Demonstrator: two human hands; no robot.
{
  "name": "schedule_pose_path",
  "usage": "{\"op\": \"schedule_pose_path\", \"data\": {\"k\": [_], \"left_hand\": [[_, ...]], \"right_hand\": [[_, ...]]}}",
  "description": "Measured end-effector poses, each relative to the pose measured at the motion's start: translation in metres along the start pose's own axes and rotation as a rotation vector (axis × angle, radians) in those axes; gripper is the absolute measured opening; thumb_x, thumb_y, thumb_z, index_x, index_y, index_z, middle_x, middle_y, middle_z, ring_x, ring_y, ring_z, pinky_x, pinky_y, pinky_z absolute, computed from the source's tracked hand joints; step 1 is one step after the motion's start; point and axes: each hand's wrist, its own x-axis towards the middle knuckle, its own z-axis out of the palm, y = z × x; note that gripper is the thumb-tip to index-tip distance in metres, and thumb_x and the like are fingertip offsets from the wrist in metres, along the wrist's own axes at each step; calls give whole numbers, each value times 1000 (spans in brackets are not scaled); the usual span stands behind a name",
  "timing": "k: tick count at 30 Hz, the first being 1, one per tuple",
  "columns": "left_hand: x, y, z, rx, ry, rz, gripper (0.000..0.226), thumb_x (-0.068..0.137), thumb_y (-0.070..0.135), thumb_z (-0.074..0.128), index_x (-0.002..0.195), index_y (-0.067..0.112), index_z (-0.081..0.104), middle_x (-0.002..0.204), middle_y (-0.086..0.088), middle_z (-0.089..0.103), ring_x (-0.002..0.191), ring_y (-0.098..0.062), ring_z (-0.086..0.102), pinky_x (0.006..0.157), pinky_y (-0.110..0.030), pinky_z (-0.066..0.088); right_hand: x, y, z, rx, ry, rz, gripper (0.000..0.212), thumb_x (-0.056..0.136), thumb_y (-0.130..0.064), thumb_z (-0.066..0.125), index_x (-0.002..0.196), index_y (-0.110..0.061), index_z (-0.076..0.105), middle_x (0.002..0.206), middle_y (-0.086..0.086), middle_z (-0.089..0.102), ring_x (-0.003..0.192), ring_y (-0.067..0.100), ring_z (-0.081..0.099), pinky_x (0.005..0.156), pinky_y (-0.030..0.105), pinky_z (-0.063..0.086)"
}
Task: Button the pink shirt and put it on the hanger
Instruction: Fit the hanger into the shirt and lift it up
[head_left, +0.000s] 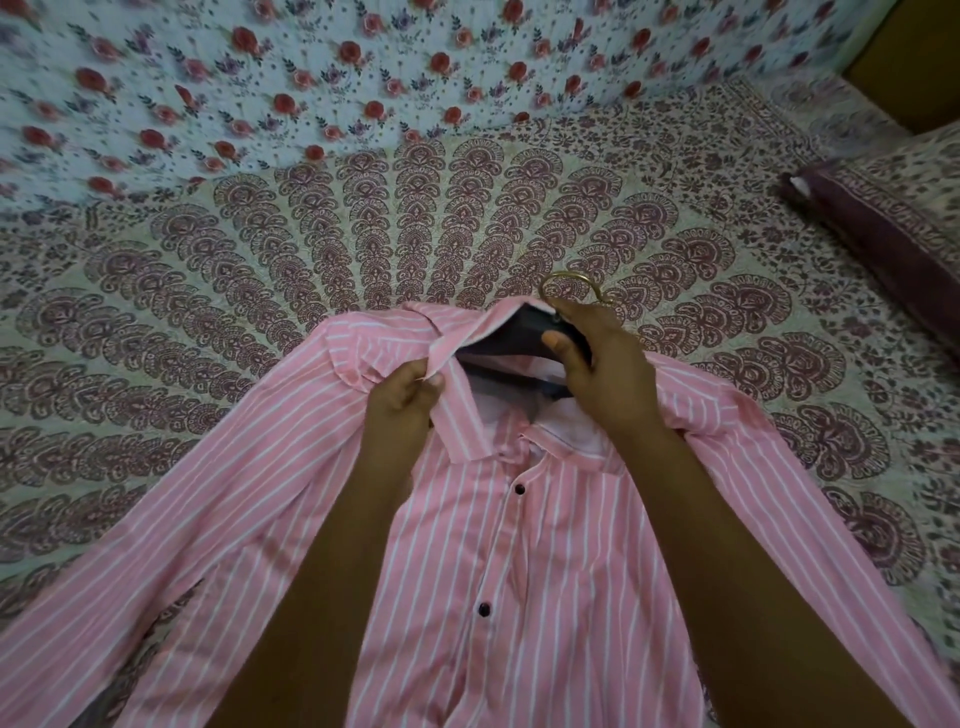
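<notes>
- Patterned bedspread (467, 218) covers the bed, with maroon paisley fanning out on cream. Everything else lies on it.
- On the near left, the left hand (402, 400) grips the collar (457, 415), fingers curled round the fabric and thumb pressed on top. It holds that side of the collar raised.
- Just beside it, the right hand (597, 364) grasps the hanger (524, 332) below its hook (571, 283), with the thumb across the dark front and the fingers wrapped behind.
- Inside the neck opening sits the hanger, its dark bar partly hidden under the collar. Its gold hook stands clear above the right hand.
- Front up on the bedspread lies the shirt (467, 571), pink with thin white stripes, collar end away from the person. Its front is closed at two dark buttons (519, 489), while the collar above them gapes open.
- Both sleeves (171, 519) spread outward toward the lower corners, and both forearms cross over the shirt's body.
- Beyond the bedspread, a pale blue sheet (363, 67) with red roses fills the far side.
- At the right edge a pillow (883, 228) with a maroon border lies well apart from the shirt.
</notes>
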Motion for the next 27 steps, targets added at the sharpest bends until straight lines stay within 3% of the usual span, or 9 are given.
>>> {"op": "schedule_pose_path", "data": {"k": [5, 6, 9, 12, 15, 18, 22, 24, 27], "left_hand": [[7, 21, -13, 51, -133, -44, 25, 93, 6, 46, 106, 25, 59, 105, 2, 61, 95, -7, 54, 90, -24, 40], [7, 26, -12, 74, -137, -33, 21, 93, 10, 48, 107, 23, 59, 107, 1, 61, 93, -3, 55, 89, -20, 40], [11, 31, -15, 263, -149, 46, 9, 90, 21, 57, 98, 19, 61, 91, 6, 61, 67, 11, 54, 65, -3, 40], [18, 26, -18, 636, -82, 223, 17, 82, 23, 68, 96, 18, 61, 81, 4, 58, 67, -4, 51, 62, -7, 37], [19, 26, -13, 738, 27, 461, 31, 79, 3, 65, 109, 10, 59, 93, -1, 63, 80, -14, 57, 64, -17, 39], [21, 29, -6, 817, 40, 490, 26, 85, 7, 60, 110, 12, 63, 96, -8, 70, 89, -21, 63, 69, -21, 37], [20, 24, -11, 711, 97, 390, 21, 87, 23, 57, 89, 6, 69, 82, -7, 66, 76, -18, 55, 65, -22, 31], [17, 23, -10, 475, 97, 229, 12, 88, 11, 58, 83, 6, 67, 80, -12, 63, 72, -16, 50, 68, -25, 35], [14, 29, -12, 155, 60, -40, 13, 89, 3, 53, 89, 1, 66, 70, -1, 61, 67, -9, 52, 67, -19, 43]], "right_hand": [[1, 0, 1, -30, -3, -9, 50, 88, -42, 36, 130, -19, 50, 129, 10, 54, 104, 35, 57, 74, 40, 49], [2, 0, 1, -30, -5, -9, 51, 88, -41, 36, 129, -17, 50, 127, 11, 55, 102, 36, 58, 73, 40, 49], [5, 0, 0, -40, -13, 2, 52, 87, -41, 35, 130, -15, 50, 125, 11, 56, 104, 36, 57, 75, 41, 49], [4, -1, 1, -29, -13, 2, 51, 87, -41, 36, 129, -16, 50, 124, 11, 56, 104, 35, 56, 76, 41, 50], [-2, 0, 4, -25, -1, 8, 49, 87, -39, 37, 128, -18, 51, 123, 9, 56, 103, 33, 56, 73, 36, 47], [-10, 2, 9, -41, -1, -5, 47, 88, -41, 37, 130, -24, 50, 122, 5, 57, 106, 28, 56, 74, 35, 48], [-14, 3, 10, -57, 0, -12, 45, 88, -40, 37, 128, -25, 51, 121, 4, 58, 106, 28, 57, 76, 38, 50], [-16, 3, 10, -72, -2, -18, 46, 88, -41, 37, 129, -25, 50, 123, 4, 58, 107, 27, 56, 77, 38, 50], [-17, 2, 11, -75, 2, -19, 46, 89, -41, 36, 130, -25, 49, 124, 4, 58, 107, 28, 56, 77, 38, 50]]}}
